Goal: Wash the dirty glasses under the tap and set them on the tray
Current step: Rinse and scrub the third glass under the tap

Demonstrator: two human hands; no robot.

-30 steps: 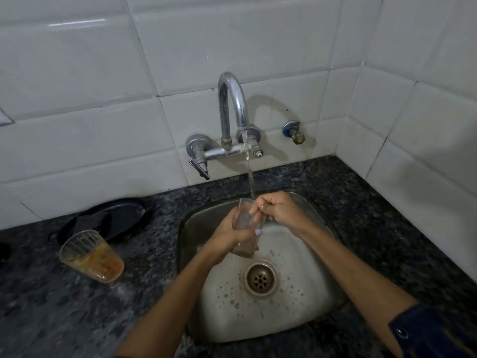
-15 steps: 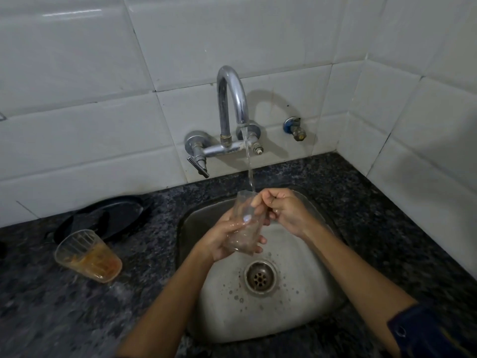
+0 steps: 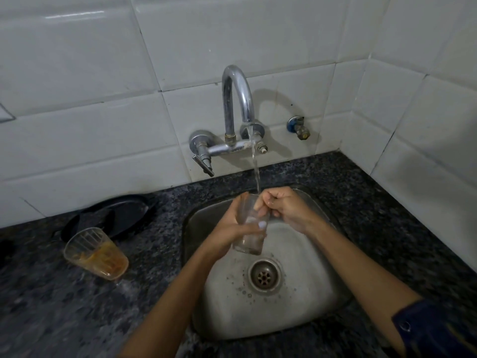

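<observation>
Glass (image 3: pixel 249 229) in left hand (image 3: pixel 229 232) grip, right hand (image 3: pixel 282 211) fingers curled into rim, under tap (image 3: pixel 236 109) over sink (image 3: pixel 304 313).

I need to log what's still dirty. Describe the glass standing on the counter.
The dirty glass is a clear, ribbed, tapered tumbler, plastic or glass by its look. It stands upright on the dark speckled counter, left of the sink, close in front of the black tray. Orange residue streaks its inside and pools at the bottom. Neither hand touches it.

No readable text, label, brand or number shows on anything here
</observation>
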